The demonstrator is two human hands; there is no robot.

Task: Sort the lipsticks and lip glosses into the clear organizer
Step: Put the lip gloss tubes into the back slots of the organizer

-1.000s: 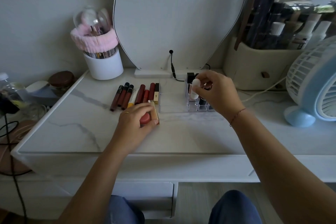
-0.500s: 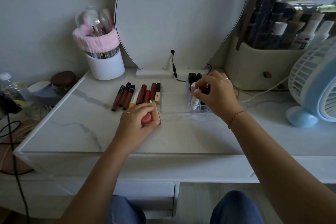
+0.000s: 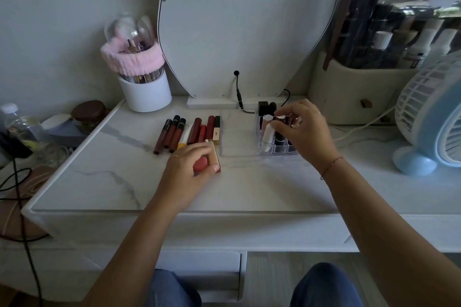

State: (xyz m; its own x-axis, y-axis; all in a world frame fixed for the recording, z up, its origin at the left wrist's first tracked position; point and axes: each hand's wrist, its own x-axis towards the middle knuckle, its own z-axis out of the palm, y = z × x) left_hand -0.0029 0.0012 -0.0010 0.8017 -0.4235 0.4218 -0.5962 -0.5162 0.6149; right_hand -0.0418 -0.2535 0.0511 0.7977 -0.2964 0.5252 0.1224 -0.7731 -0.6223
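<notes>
- Now the white lipstick [image 3: 267, 136] stands in the front-left cell of the clear organizer [image 3: 237, 143], leaning a little. A second ago it was held in the air above those cells, so it has come down into its slot.
- Over the organizer's cells, the right hand [image 3: 303, 129] keeps a narrow grip. Its fingertips [image 3: 276, 125] curl against the tube's upper end and seem to pinch it still, so letting go looks like the only part of this placement left.
- Just left of the organizer's front corner, the left hand [image 3: 189, 166] has not moved. It rests on the counter [image 3: 119, 182] with its grip closed round a red-and-gold lipstick [image 3: 200, 164] lying flat.
- Beside the organizer's left wall, the row of lip glosses and lipsticks [image 3: 185, 132] lies as it did a second ago, none of it touched.
- Behind and to the right of the white tube, dark lipsticks [image 3: 263, 108] already stand in the organizer's cells.
- Judging by this, one more piece is sorted, the red-and-gold one is probably next, and most of the row is still to go in.
</notes>
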